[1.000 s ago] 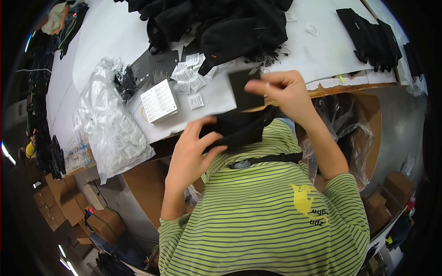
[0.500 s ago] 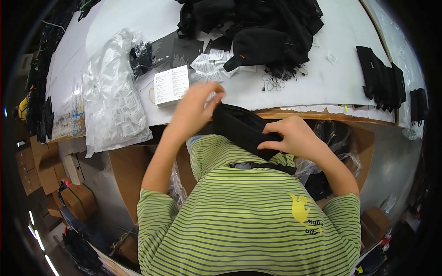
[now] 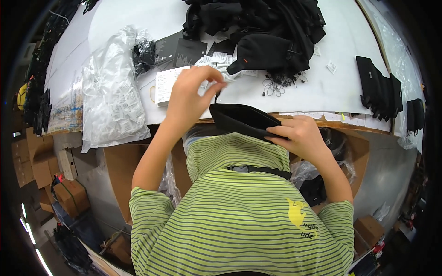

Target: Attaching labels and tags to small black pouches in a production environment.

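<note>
My right hand [image 3: 301, 134] grips a flat black fabric pouch [image 3: 239, 118] at its right end, holding it level just in front of the table's near edge. Above the pouch's left end my left hand [image 3: 191, 94] reaches over the white table [image 3: 322, 89], with its fingertips pinched on a small white packet [image 3: 225, 77] among several loose white packets [image 3: 216, 59]. A white printed card [image 3: 163, 85] lies just left of that hand.
A heap of black fabric items [image 3: 258, 27] fills the table's far middle. A stack of black pieces [image 3: 378, 87] lies at the right. A crinkled clear plastic bag [image 3: 110, 92] of small packets lies at the left. Cardboard boxes [image 3: 69, 195] stand below the table.
My left hand has let go of the pouch and reached forward onto the table to the white packets. My right hand now holds the pouch alone, lower and flatter.
</note>
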`<state>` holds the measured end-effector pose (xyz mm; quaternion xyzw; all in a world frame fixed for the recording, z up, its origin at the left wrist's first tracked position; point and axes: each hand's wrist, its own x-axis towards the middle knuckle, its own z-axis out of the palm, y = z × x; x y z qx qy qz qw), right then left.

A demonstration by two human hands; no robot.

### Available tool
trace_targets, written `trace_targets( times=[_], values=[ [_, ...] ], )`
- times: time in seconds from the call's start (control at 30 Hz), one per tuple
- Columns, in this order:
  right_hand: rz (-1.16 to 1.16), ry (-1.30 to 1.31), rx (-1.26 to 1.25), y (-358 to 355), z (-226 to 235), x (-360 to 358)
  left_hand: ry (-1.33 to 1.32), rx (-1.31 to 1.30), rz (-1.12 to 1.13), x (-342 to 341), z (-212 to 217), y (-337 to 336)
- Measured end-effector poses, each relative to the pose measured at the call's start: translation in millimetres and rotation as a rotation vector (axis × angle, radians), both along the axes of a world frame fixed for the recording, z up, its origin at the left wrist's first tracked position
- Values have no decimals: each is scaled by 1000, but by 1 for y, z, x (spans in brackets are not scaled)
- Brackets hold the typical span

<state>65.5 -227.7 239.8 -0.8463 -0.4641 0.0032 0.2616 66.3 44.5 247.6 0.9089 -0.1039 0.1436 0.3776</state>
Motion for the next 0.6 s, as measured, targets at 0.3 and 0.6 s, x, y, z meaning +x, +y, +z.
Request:
trace_targets(
  times=[0.3, 0.6],
  values=[
    [-110, -69, 195, 32, 15, 12, -243, 155, 100, -30, 10, -1],
    [-166, 35, 491, 67, -13, -6, 209, -1710, 350, -45, -34, -39]
  ],
)
